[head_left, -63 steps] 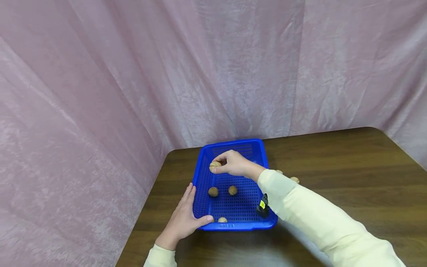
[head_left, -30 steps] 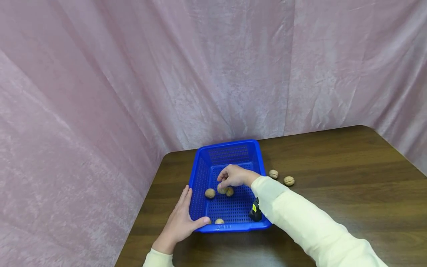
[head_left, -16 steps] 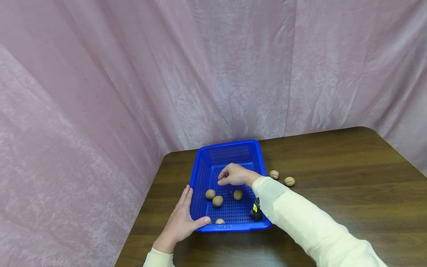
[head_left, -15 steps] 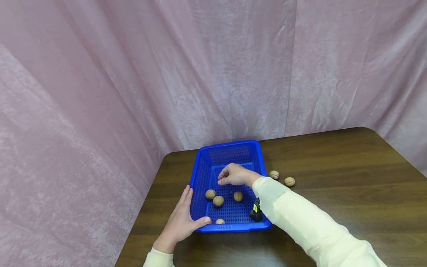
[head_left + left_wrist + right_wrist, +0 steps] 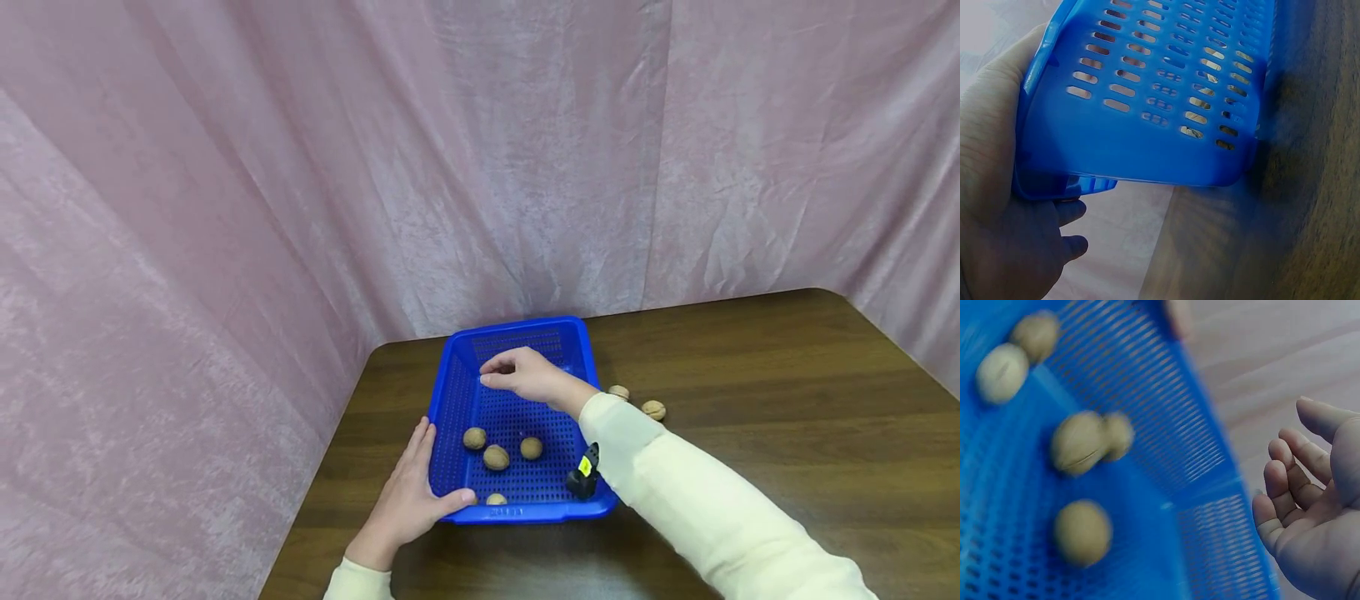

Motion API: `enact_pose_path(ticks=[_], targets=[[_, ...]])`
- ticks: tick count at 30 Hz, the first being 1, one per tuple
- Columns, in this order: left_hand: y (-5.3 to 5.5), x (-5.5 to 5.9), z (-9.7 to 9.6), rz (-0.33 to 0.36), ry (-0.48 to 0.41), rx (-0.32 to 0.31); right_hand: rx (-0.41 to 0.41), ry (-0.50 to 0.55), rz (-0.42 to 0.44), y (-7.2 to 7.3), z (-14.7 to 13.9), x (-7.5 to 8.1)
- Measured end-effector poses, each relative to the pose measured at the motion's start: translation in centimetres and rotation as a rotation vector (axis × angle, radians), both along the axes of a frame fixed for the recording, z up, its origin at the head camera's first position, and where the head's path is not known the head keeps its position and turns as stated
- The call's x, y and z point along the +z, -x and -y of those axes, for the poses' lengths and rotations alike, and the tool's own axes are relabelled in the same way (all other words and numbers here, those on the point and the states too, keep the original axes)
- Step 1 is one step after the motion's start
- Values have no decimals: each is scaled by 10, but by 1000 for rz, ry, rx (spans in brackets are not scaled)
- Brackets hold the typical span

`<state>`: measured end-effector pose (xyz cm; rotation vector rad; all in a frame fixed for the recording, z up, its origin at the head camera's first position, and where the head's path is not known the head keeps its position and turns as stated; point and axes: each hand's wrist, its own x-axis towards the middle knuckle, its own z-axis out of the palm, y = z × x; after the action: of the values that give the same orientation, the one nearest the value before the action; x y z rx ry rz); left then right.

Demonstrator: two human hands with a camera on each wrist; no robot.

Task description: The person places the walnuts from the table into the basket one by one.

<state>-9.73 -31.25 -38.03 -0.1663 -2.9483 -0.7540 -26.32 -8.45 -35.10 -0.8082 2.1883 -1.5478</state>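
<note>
A blue perforated plastic basket (image 5: 525, 512) sits on the table, with several walnuts (image 5: 496, 457) lying in its near half. My left hand (image 5: 408, 502) holds the near left corner, thumb over the front rim and fingers along the outside of the left wall. In the left wrist view the basket's corner (image 5: 1129, 147) lies against the palm. Above the basket's middle is my right hand (image 5: 527, 377), with nothing in its loosely bent fingers. The right wrist view shows that hand (image 5: 1310, 509) empty and the walnuts (image 5: 1084, 532) blurred inside the basket.
Two more walnuts (image 5: 654, 410) lie on the brown wooden table (image 5: 757, 417), just right of the basket; the right forearm passes close by them. A pink velvet curtain (image 5: 540, 150) hangs behind and to the left. A black wrist camera (image 5: 583, 475) is at the right sleeve.
My right hand has let go of a walnut, which now lies among the others in the basket. It has then risen toward the far side. The left hand has stayed at the corner.
</note>
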Motion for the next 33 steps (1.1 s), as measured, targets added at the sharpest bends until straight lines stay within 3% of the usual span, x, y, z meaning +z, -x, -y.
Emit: enact_pose_path(ticks=[7,12,17,23,33], targets=[[1,-1,-3,-1,-18,9,-5,198,36,-11,-40,45],[2,-1,-3,11,-15,4,-4,241,-14,-27,-81,52],[3,-1,-2,-5,-13,-4,-39,230,-81,-45,-114,40],[3,-1,-3,10,-14,0,-110,225,-102,-63,-147,16],[4,1,-6,2,-19,-4,-287,153,-187,-61,-192,-30]])
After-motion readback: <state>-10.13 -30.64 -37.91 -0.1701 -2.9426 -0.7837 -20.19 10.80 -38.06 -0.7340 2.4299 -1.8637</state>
